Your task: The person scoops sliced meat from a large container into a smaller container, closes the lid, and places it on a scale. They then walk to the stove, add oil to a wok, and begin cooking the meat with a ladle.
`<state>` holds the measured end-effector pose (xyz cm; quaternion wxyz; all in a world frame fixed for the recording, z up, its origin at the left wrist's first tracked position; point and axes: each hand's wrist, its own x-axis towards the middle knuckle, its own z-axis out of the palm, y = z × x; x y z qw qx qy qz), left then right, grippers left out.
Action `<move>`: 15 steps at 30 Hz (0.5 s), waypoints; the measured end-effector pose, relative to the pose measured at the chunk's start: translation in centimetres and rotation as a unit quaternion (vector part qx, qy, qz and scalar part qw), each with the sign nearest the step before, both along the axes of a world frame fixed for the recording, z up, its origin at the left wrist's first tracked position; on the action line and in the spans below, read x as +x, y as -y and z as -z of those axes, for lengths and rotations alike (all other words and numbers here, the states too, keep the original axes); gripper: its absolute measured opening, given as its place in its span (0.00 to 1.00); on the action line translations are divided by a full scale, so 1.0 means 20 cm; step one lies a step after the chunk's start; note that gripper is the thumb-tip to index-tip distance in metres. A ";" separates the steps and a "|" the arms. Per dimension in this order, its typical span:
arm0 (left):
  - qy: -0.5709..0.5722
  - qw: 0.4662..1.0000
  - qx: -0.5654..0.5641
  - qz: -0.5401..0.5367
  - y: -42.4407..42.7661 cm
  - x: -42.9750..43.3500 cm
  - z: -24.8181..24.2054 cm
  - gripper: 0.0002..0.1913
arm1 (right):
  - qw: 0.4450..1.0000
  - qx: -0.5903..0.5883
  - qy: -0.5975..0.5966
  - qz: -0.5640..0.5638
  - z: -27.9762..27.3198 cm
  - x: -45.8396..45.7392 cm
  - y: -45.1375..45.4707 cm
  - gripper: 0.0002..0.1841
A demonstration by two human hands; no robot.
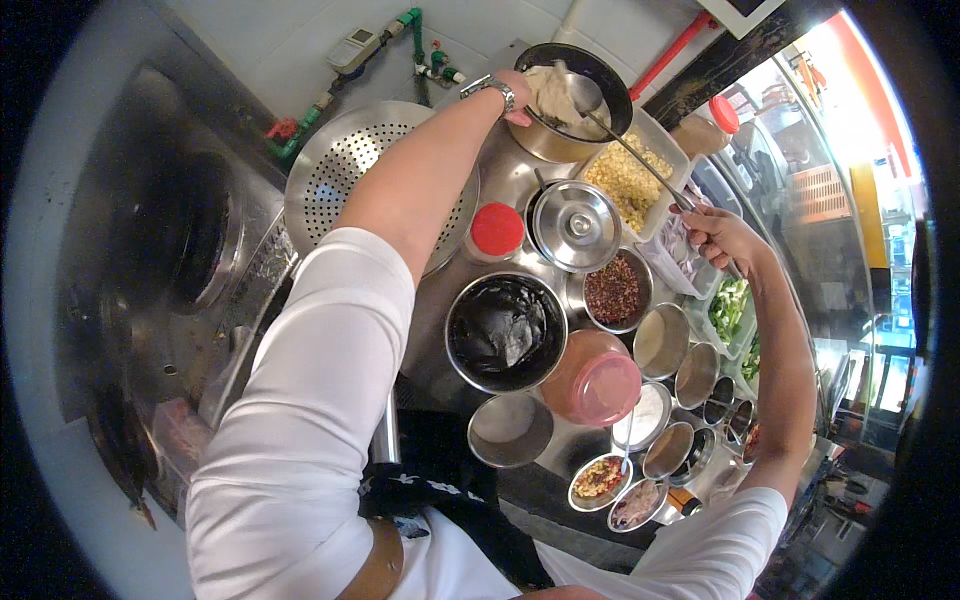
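Note:
A long-handled metal ladle (637, 157) is in my right hand (716, 234), its bowl inside a deep round pot (559, 150) at the top. Pale, wet food (553, 91) lies in the pot around the ladle bowl. At the pot's left rim is my left hand (517, 94), with a metal watch on its wrist; its fingers are partly hidden, and whether they grip the rim or the food is unclear. Below the pot stands a lidded metal container (577, 225). Under my right hand is a plastic tub of sliced pale food (671, 251).
A large perforated metal colander (337, 169) lies beneath my left forearm. Near it are a red-lidded jar (497, 229) and a bowl of black paste (506, 330). Chopped yellowish food (626, 176), crushed chili (617, 289), a pink-lidded jar (607, 390) and several metal bowls crowd the counter.

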<state>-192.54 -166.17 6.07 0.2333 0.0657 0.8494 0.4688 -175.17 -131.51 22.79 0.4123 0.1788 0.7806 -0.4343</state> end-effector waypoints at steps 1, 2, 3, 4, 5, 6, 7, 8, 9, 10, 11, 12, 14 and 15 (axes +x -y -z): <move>0.011 1.000 -0.025 0.000 0.03 0.02 -0.04 0.14 | 1.000 -0.013 -0.008 0.012 0.01 0.02 -0.01 0.10; 0.009 0.996 -0.080 0.030 0.05 0.05 -0.09 0.15 | 0.999 -0.028 -0.017 0.026 0.02 0.05 -0.02 0.10; 0.035 0.996 -0.076 0.003 0.08 0.10 -0.16 0.16 | 0.998 -0.026 -0.035 0.044 0.01 0.07 -0.03 0.09; 0.080 0.995 -0.039 -0.053 0.12 0.15 -0.26 0.15 | 0.997 -0.020 -0.044 0.053 0.01 0.11 -0.04 0.08; 0.124 0.986 0.002 -0.114 0.17 0.23 -0.36 0.15 | 0.997 -0.028 -0.047 0.059 -0.01 0.14 -0.05 0.08; 0.067 0.996 0.009 -0.067 0.26 0.34 -0.48 0.17 | 0.996 -0.036 -0.049 0.066 -0.04 0.19 -0.06 0.08; 0.028 0.996 0.050 -0.062 0.36 0.48 -0.59 0.17 | 0.995 -0.039 -0.057 0.069 -0.08 0.23 -0.07 0.08; -0.014 0.993 0.096 -0.059 0.46 0.65 -0.70 0.18 | 0.992 -0.087 -0.030 0.088 -0.13 0.27 -0.07 0.11; -0.030 0.989 0.123 -0.077 0.57 0.83 -0.80 0.21 | 0.991 -0.094 -0.041 0.081 -0.18 0.32 -0.07 0.12; -0.062 0.978 0.170 -0.100 0.69 1.03 -0.88 0.22 | 0.990 -0.109 -0.054 0.071 -0.24 0.36 -0.05 0.14; -0.086 0.965 0.210 -0.134 0.81 1.23 -0.94 0.23 | 0.988 -0.125 -0.068 0.060 -0.30 0.40 -0.02 0.15; -0.116 0.944 0.227 -0.209 0.91 1.43 -0.97 0.21 | 0.987 -0.131 -0.079 0.056 -0.37 0.43 0.02 0.17; -0.116 0.881 0.292 -0.354 1.07 1.85 -0.94 0.18 | 0.987 -0.079 -0.136 0.018 -0.48 0.50 0.13 0.19; -0.096 0.856 0.261 -0.436 1.13 2.05 -0.88 0.13 | 0.987 -0.059 -0.143 0.031 -0.53 0.54 0.22 0.20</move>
